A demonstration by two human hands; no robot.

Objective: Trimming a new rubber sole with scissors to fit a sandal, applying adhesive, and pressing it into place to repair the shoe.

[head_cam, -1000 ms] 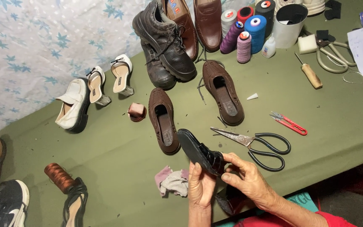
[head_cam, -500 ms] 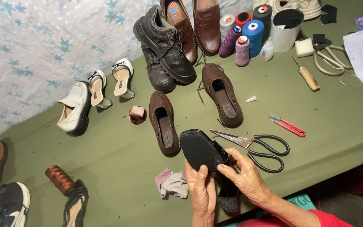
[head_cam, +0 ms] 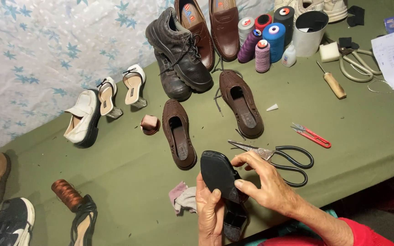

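Note:
Both my hands hold a black shoe [head_cam: 223, 182] turned sole up over the near edge of the green table [head_cam: 128, 173]. My left hand [head_cam: 209, 212] grips it from below with the thumb on the sole. Over its right side my right hand [head_cam: 265, 184] is curled, thumb pressing the sole edge. The shoe's heel [head_cam: 234, 224] points toward me. Large black-handled scissors [head_cam: 279, 157] lie just beyond my right hand. Two brown woven shoes [head_cam: 178, 133] [head_cam: 241, 102] lie ahead of the hands.
A pink-grey rag [head_cam: 183, 197] lies left of my hands. Red snips [head_cam: 312, 135], a wooden-handled awl [head_cam: 331, 82], thread spools [head_cam: 265, 41], a white cup [head_cam: 310, 26] and dark boots [head_cam: 181, 54] are farther back. White heeled sandals [head_cam: 115, 93], a copper spool [head_cam: 67, 193] and other shoes sit left.
The black shoe has been turned so its flat sole faces up and raised slightly. My right thumb has moved onto the sole edge; the scissors stay put.

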